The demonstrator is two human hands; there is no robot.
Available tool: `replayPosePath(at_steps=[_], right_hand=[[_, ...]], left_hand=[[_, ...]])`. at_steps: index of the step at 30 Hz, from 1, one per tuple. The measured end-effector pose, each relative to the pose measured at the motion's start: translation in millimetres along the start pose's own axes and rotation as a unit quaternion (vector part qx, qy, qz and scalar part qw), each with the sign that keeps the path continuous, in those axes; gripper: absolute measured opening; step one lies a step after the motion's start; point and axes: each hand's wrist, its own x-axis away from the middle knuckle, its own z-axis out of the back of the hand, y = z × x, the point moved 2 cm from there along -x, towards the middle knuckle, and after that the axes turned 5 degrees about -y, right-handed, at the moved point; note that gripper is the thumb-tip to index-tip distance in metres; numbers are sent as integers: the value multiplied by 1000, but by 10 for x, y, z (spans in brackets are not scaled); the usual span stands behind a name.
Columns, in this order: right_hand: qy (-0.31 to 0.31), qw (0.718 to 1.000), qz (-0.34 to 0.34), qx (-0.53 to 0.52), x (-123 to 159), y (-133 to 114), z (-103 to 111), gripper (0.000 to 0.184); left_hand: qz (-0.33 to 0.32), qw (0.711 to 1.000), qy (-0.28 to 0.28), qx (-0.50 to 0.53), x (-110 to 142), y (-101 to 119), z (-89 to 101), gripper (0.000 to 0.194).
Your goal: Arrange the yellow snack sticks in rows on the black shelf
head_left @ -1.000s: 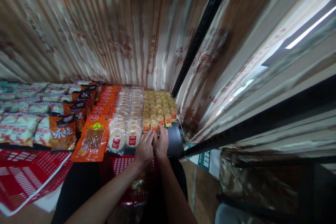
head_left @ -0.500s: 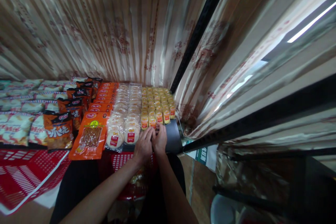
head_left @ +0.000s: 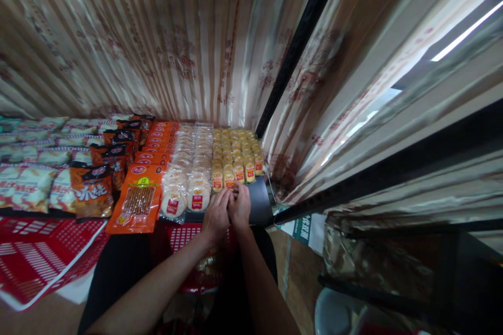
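Small yellow snack packs [head_left: 238,172] with red-and-orange labels stand in close rows at the right end of a dark shelf [head_left: 257,199]. At the front of these rows, my left hand [head_left: 216,215] and my right hand [head_left: 239,208] are side by side, fingers bent and drawn together. The fingertips meet just below a front yellow pack [head_left: 228,179], close against it. Whatever is between them is hidden by the fingers. Left of my hands, clear-wrapped round white crackers [head_left: 197,196] with red labels stand in two rows.
Orange bags of brown sticks [head_left: 137,199] and orange-black snack bags [head_left: 92,191] line the shelf further left, beside pale bags [head_left: 31,188]. Red baskets [head_left: 47,261] sit below. Black posts [head_left: 298,52] frame the right, with a pleated curtain [head_left: 176,36] behind.
The view has shifted slightly, so the goods at left appear a little higher and further right. My hands stay together at the front of the yellow packs.
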Motion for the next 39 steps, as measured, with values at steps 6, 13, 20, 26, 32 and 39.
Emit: replayPosePath(at_steps=[6,13,20,26,32,39], right_hand=[[-9,1000,5,-12,26,-58,28,38],[36,999,1,9,292,-194,109,35],[72,996,52,16,725,-246,68,30],[56,997,44,9,1070,-207,-33,29],[12,992,-104,-63,1346,11,-254,28],[-94,968,-197,-125,1418,452,-626,36]], left_hand=[[9,1000,-13,-11,26,57,39,43],[-8,1000,-10,-19,239,97,90,38],[-119,992,-32,-29,572,83,79,38],[-173,982,-62,-49,839,26,110,42],[-108,990,-87,-31,1135,-253,-2,43],[122,954,-243,126,1339,-611,-183,41]])
